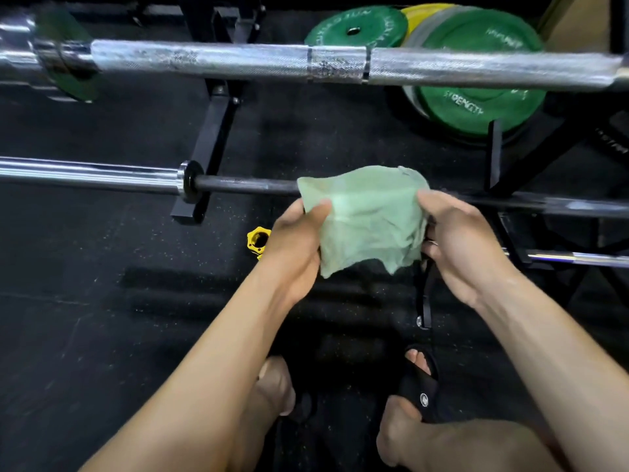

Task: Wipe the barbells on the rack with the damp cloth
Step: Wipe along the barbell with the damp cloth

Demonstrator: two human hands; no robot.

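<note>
Pale green cloth (367, 219), pinched at its two sides by the left hand (296, 247) and right hand (463, 240), held over the dark lower barbell (245, 185) on the black rack (211, 131). Knurled chrome barbell (238, 61) above; green plate (476, 110) marked "STRENGTH". Open black floor (85, 301) lies left, bearing a yellow collar (258, 241).

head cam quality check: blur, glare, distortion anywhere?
Head view: motion blur smears the upper barbell at its left sleeve end; glare streaks on the lower barbell chrome sleeve; wide-angle bowing curves both bars; the dark floor loses detail; green cloth, left hand and right hand reasonably sharp.
</note>
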